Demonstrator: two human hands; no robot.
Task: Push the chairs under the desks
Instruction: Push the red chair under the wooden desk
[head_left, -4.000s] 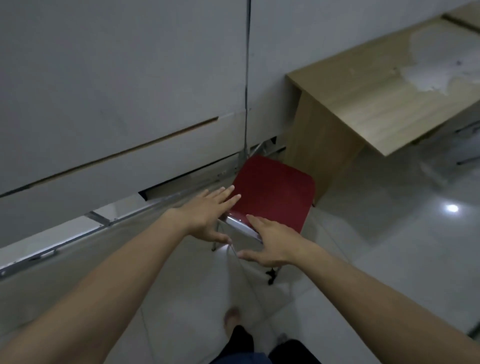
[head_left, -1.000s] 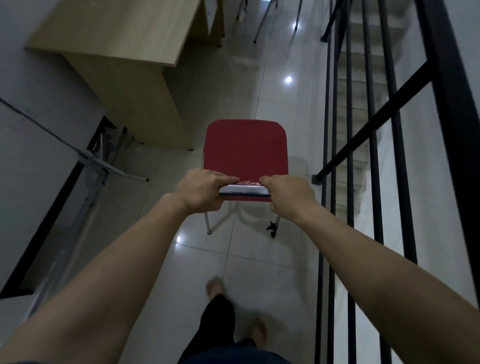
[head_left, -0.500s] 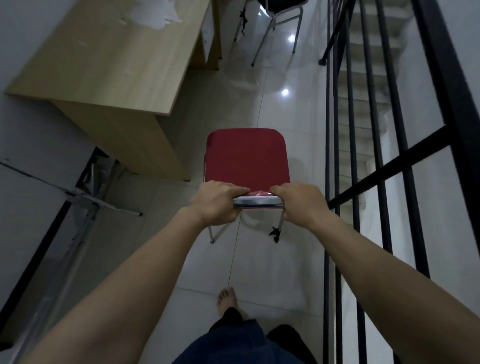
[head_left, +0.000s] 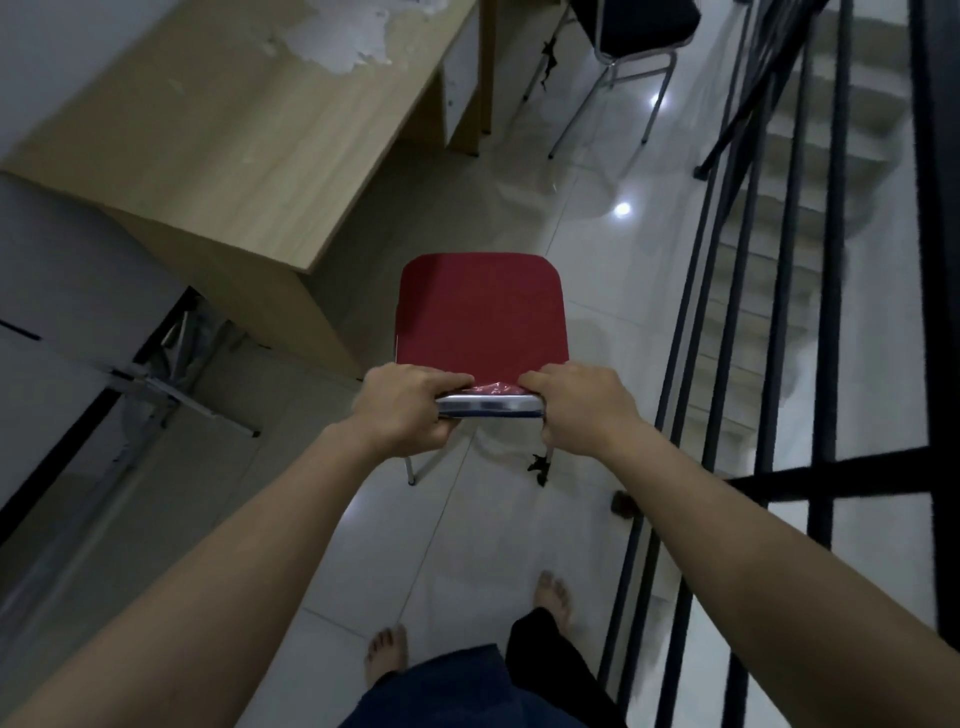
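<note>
Your wooden desk (head_left: 244, 130) fills the upper left, and a black stair railing (head_left: 779, 312) runs down your right side. The red chair (head_left: 480, 309) stands on the tiled floor (head_left: 597, 270) between them, just beside the desk's near corner, not under it. Your left hand (head_left: 402, 410) and right hand (head_left: 582, 410) each have their grip clenched round the chair's backrest top, one at either end
</note>
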